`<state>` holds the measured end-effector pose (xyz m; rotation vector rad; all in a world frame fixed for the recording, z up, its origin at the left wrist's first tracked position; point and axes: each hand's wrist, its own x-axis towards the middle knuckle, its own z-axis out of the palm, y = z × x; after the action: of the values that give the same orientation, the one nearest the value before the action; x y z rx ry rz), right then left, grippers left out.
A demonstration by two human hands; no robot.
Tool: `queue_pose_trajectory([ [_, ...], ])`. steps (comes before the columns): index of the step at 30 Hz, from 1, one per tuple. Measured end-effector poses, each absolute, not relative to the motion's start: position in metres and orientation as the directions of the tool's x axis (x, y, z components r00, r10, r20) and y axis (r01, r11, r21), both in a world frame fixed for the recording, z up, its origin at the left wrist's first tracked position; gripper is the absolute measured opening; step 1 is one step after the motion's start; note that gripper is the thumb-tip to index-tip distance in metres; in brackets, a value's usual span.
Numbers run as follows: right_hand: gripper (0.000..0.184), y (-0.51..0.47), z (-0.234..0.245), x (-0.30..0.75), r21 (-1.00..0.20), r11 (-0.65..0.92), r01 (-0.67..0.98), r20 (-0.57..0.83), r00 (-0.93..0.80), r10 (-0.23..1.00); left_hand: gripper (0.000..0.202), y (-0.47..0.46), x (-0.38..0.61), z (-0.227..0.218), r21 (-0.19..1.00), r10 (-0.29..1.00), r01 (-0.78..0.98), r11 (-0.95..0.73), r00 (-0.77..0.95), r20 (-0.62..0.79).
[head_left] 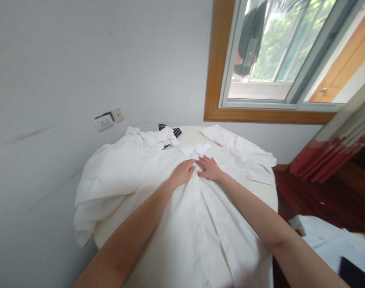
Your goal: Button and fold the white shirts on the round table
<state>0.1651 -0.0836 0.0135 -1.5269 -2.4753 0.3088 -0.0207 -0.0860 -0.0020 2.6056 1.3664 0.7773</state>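
A white button-up shirt lies front side up over a round cream table, its collar toward the wall and its placket running down toward me. Just below the collar, my left hand has its fingers closed on the placket. My right hand meets it from the other side, thumb and fingers gripping the opposite edge of the cloth. The fingertips of both hands nearly touch. Whatever lies between them is too small to make out. Further down the placket a small button shows.
More white cloth is bunched at the left, partly hanging off the table. A black-and-white striped cloth lies at the back. The wall has a socket. At the lower right are papers and a dark phone-like object.
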Motion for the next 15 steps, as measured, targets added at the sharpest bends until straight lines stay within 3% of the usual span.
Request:
queue_pose_trajectory([
  [3, 0.058, -0.086, 0.023, 0.174, -0.296, 0.508, 0.809, 0.134, -0.491, 0.861, 0.041, -0.085, -0.022, -0.005, 0.244, 0.782, 0.755, -0.608, 0.518, 0.346],
  [6, 0.036, -0.102, 0.040, 0.185, -0.278, 0.618, 0.735, 0.220, -0.578, 0.786, 0.044, -0.085, -0.023, -0.008, 0.186, 0.786, 0.776, -0.603, 0.538, 0.304],
  [8, 0.030, -0.119, 0.052, 0.190, -0.309, 0.665, 0.680, 0.159, -0.653, 0.741, 0.047, -0.085, -0.023, -0.009, 0.170, 0.792, 0.786, -0.595, 0.536, 0.293],
  [11, 0.034, -0.147, 0.062, 0.191, -0.366, 0.673, 0.643, -0.078, -0.742, 0.666, 0.049, -0.085, -0.023, -0.010, 0.159, 0.791, 0.788, -0.595, 0.539, 0.290],
  [13, 0.034, -0.163, 0.066, 0.188, -0.291, 0.681, 0.671, -0.140, -0.735, 0.664, 0.050, -0.084, -0.023, -0.010, 0.154, 0.791, 0.790, -0.593, 0.537, 0.291],
  [15, 0.034, -0.176, 0.068, 0.183, -0.146, 0.693, 0.706, -0.117, -0.708, 0.697, 0.050, -0.084, -0.023, -0.010, 0.157, 0.792, 0.791, -0.592, 0.534, 0.295],
])
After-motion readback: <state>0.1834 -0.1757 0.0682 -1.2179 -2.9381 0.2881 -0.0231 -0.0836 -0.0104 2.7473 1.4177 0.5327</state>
